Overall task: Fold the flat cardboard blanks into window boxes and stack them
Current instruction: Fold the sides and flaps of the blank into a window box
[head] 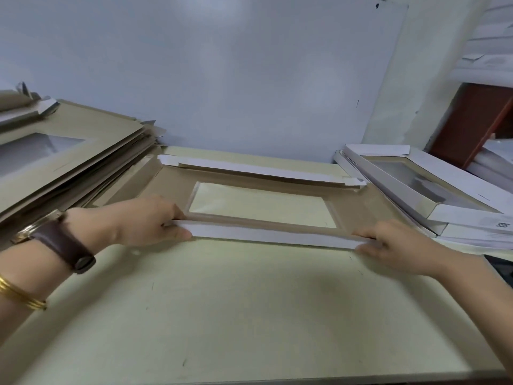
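Brown cardboard blank with a clear rectangular window, flat on the matte pale-green table, centre of view.
Left hand and right hand each pinch one end of its long white near flap, creased upward; far flap at 12 o'clock also raised. Pile of flat blanks at 9 o'clock, folded white boxes stacked at 3 o'clock.

Blurred mark on folded box, unreadable

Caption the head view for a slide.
Left hand and right hand pinch the near flap of a cardboard blank on the table, between flat blanks and folded boxes.
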The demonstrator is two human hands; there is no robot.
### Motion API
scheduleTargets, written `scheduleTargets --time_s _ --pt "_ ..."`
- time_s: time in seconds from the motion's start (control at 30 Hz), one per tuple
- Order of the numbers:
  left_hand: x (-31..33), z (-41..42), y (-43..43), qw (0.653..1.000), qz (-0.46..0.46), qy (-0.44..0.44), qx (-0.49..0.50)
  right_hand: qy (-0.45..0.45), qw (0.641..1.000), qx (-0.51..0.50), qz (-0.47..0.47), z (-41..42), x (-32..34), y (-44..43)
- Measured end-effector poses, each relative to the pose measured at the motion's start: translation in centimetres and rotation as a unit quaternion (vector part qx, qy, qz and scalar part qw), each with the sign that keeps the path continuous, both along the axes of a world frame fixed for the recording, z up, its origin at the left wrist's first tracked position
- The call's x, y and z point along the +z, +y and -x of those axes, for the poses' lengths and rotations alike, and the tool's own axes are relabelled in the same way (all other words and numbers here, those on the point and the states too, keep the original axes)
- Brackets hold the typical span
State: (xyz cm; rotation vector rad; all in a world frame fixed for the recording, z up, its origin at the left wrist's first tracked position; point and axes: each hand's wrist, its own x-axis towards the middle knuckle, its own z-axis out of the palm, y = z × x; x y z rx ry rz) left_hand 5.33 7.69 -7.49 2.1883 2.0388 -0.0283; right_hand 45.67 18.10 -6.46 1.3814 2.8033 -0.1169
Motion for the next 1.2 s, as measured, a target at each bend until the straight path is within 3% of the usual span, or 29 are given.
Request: scheduleTargets --time_s 0.37,0.53,0.63,0.77,0.9,1.07,1.2 --pt "1.7 -0.2 1.3 0.997 0.016 -0.062 0.042 0.011 0.999 -0.036 -0.014 0.7 1.1 2.8" --pt "0.6 0.0 1.9 0.996 -0.07 0.019 0.054 0.033 0.995 -0.082 -0.053 0.5 -1.0 3.8" --pt "-1.0 0.0 1.8 0.988 -0.129 0.064 0.051 -0.001 0.988 -0.125 -0.093 0.7 -2.8 3.9" --pt "-3.3 -1.8 1.5 0.98 -0.159 0.114 0.024 0.016 0.98 -0.151 -0.127 2.8 -5.6 2.4" --pt "-5.3 -5.6 1.5 0.985 -0.159 0.068 -0.012 0.069 0.986 -0.106 -0.109 7.5 -7.0 -0.1" --pt "-6.5 -8.1 2.7 0.998 -0.064 -0.009 0.023 0.091 0.995 0.005 -0.04 14.0 -7.2 -2.6" --pt "-6.7 -7.9 2.4 0.999 -0.032 -0.011 0.017 0.084 0.995 0.044 0.005 16.4 -7.6 -3.5"
